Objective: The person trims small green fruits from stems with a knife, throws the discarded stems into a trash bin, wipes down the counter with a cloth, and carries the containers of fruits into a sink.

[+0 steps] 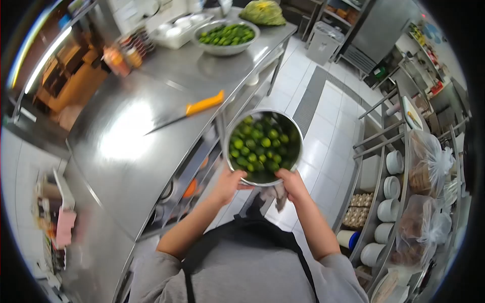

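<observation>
A round metal pot full of small green limes is held in front of my body, beside the steel counter's edge. My left hand grips the near left part of its rim. On the near right part of the rim, my right hand is closed with the thumb on top. The fingers under the pot are partly hidden. A knife with an orange handle lies on the counter, left of the pot, its blade pointing left.
The steel counter bears a metal bowl of green pieces, a green bag, a white tray and blurred jars. Shelves with white bowls and egg cartons stand right, across the tiled floor.
</observation>
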The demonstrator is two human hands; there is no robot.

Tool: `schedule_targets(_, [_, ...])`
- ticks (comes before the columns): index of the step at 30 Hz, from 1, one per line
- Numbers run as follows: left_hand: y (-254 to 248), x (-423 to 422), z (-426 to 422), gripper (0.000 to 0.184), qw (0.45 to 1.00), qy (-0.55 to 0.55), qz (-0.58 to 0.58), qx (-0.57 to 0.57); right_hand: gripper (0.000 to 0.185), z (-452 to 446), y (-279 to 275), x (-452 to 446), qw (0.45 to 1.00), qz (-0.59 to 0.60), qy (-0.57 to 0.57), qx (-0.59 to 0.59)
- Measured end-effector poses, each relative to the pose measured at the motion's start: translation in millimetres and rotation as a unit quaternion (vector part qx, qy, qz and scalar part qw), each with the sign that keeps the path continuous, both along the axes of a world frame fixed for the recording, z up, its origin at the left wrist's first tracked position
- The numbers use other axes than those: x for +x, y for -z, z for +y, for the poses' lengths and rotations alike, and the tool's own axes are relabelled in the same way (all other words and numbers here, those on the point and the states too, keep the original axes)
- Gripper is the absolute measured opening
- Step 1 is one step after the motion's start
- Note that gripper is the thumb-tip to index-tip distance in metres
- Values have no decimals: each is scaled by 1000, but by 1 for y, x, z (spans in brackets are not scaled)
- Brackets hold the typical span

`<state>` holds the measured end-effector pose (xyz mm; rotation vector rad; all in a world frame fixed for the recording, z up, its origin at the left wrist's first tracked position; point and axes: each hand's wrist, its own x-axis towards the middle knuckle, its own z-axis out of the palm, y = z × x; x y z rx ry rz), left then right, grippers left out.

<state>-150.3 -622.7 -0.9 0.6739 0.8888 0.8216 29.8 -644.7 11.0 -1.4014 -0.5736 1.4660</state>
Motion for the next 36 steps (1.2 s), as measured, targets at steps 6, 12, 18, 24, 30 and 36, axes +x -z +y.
schedule_targets(6, [32,101,144,83,993,78,-62,-58,12,4,59,186,978,41,184,-87])
schedule_targets(12, [-20,75,377,111,915,-320,-208,-127,21,25,67,273,961,60,256,-85])
schedule_targets(18, [33,48,478,57,901,-393,-179,-29,26,102,91,326,951,127,268,-91])
schedule_targets(24, [62,34,472,5,902,-415,-116,-13,40,220,132,382,957,145,232,-99])
schedule_targets(30, [8,128,424,10,914,-396,-47,-79,44,330,119,455,959,169,183,-136])
schedule_targets(36, [0,290,500,2,946,-235,-148,-165,43,419,123,540,960,152,210,-109])
